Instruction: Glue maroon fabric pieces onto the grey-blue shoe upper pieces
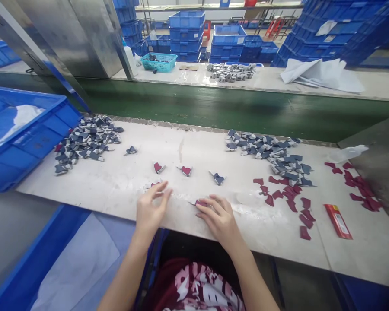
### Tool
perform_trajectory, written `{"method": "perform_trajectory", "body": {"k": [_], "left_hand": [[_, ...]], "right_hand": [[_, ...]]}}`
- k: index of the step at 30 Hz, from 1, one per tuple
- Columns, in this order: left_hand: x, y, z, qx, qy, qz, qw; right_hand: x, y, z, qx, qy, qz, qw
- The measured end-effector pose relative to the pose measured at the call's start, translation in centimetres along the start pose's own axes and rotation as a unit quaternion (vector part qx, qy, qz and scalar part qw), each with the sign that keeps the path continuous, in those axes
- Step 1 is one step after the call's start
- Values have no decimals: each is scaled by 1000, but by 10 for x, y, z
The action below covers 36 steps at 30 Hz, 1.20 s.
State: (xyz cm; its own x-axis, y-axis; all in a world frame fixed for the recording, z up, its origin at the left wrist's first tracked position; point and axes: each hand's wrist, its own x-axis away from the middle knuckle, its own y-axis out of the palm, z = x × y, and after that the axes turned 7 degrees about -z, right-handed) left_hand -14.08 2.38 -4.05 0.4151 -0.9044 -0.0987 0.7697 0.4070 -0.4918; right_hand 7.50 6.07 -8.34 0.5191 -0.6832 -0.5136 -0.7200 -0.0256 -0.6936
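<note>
My left hand (151,208) hovers over the front of the worktop, thumb and fingers apart, holding nothing. Just beyond its fingertips lies a maroon-and-grey piece (154,185), partly hidden. My right hand (219,218) has its fingers bent over another small maroon piece (199,203) at the table surface, covering much of it. Farther back, two small maroon-and-grey pieces, a left one (157,167) and a middle one (185,170), lie apart from a dark blue-and-grey piece (218,178). Another dark blue piece (131,150) rests to the left.
Blue-and-grey pieces are heaped at left (87,140) and right (269,151). Loose maroon pieces (290,192) and a red box (338,221) lie at right. A blue bin (52,142) stands at the left edge. A green ledge (188,106) borders the back.
</note>
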Motion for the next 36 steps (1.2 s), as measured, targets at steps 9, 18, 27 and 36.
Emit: {"method": "perform_trajectory", "body": {"k": [9, 18, 27, 36], "left_hand": [[-88, -20, -21, -338, 9, -59, 939], [-62, 0, -20, 89, 150, -98, 980], [-5, 33, 19, 352, 271, -87, 892], [6, 38, 32, 372, 245, -91, 891]], "right_hand": [[2, -4, 2, 0, 38, 6, 999], [-24, 3, 18, 120, 207, 68, 969], [-39, 13, 37, 4, 292, 29, 956], [-19, -32, -35, -537, 262, 83, 798]]}}
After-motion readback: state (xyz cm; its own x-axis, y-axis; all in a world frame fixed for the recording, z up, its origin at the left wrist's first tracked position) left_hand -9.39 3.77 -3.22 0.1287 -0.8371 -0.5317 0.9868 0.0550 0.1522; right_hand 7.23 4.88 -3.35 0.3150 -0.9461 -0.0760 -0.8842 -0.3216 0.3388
